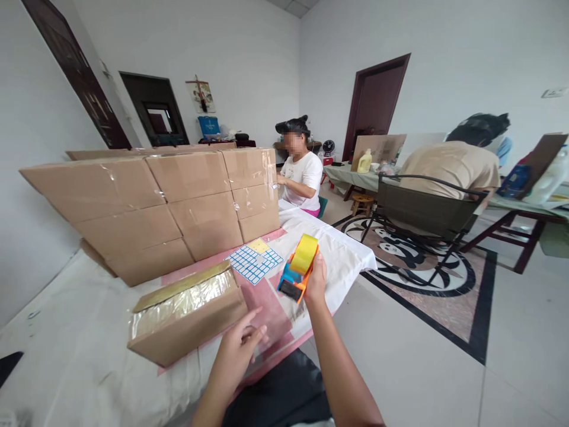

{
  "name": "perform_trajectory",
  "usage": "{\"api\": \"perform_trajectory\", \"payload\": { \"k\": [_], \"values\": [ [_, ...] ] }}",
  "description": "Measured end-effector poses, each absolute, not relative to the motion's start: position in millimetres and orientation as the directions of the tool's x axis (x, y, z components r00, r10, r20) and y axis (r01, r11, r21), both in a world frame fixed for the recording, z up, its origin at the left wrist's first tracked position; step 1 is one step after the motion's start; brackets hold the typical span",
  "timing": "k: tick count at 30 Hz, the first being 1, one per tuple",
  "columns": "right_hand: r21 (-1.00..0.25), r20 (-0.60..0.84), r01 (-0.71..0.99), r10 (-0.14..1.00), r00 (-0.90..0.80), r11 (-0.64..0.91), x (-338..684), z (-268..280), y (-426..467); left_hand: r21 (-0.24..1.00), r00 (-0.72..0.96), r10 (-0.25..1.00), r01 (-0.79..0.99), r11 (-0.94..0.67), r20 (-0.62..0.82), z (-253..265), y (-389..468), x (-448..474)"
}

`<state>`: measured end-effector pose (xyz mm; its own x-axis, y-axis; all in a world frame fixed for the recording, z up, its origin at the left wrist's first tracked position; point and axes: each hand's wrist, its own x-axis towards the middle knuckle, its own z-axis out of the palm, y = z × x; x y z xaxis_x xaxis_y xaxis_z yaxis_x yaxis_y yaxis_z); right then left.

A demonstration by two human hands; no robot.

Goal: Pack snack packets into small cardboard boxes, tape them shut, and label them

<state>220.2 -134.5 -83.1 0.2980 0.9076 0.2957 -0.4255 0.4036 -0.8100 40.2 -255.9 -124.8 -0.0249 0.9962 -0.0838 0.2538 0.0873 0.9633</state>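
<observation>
Right hand [316,277] grips a tape dispenser [297,271]; left hand [239,344] (fingers loosely parted) is beside a carton [191,323].

I wear the one camera on my head, so it looks out from above my lap [278,396], facing forward and down across the counter [344,252]. My left fingers [249,318] and right fingers [318,267] are close to it, below and beside the middle of the view; the stack [202,222] stands farther off, to the left. The view is wide, reaching the far walls [249,53], a strip of ceiling [297,8] and the floor [418,367] at right, and the doors [383,98] lean outward in it.
</observation>
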Motion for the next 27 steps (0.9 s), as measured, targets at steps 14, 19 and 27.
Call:
{"api": "perform_trajectory", "payload": {
  "k": [14, 19, 27],
  "values": [
    [-0.760, 0.431, -0.437, 0.876, 0.217, 0.482, 216, -40, -145, 0.816, -0.043, 0.999, 0.577, 0.027, -0.002, -108, -272, 21],
    [-0.730, 0.439, -0.494, 0.878, 0.192, 0.473, 219, -29, -157, 0.814, -0.367, 0.918, 0.573, 0.093, 0.153, -81, -279, 28],
    [-0.753, 0.445, -0.485, 0.887, 0.124, 0.445, 213, -27, -169, 0.980, 0.017, 0.991, 0.147, -0.132, 0.131, -49, -256, 80]
  ]
}}
